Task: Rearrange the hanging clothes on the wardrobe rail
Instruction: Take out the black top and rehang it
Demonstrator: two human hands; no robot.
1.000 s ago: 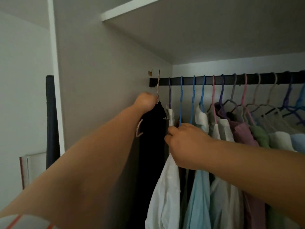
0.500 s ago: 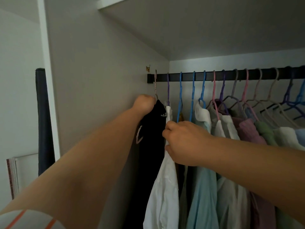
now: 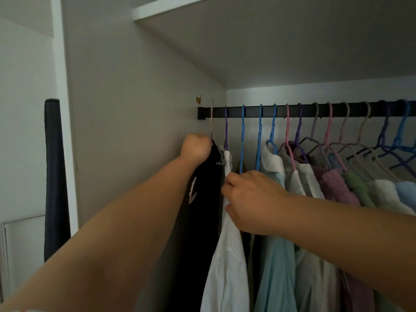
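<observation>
Two bare hands are up in the wardrobe, both working the far left end of the black rail [image 3: 292, 110]. Left hand [image 3: 197, 147] is balled into a fist right at the neck of the pale hanger [image 3: 211, 122], fingers curled round the shoulder of the black garment [image 3: 202, 210] that hangs off it, hard up against the wardrobe side wall [image 3: 135, 131]. Right hand [image 3: 249, 202] sits lower and just to the right of those fingers, its own fingers curled in and pinching the front edge of the white shirt [image 3: 227, 266], which hangs from the purple hanger [image 3: 226, 129] next along the rail. Black garment and white shirt are touching, side by side. To the right of the right-hand fingers there's a run of stuff still on the rail: two blue hangers [image 3: 242, 131] close together, a light blue shirt [image 3: 276, 266], another white one, a mauve top [image 3: 337, 185], something green [image 3: 358, 188], then more pale pieces on pink, grey and purple hangers going off the edge. Can't make out what the two bare-looking blue hangers carry, it's too dark in there. Off to the left of the left-hand fingers, outside the wardrobe, a dark rolled thing [image 3: 55, 176] stands upright against the wall.
</observation>
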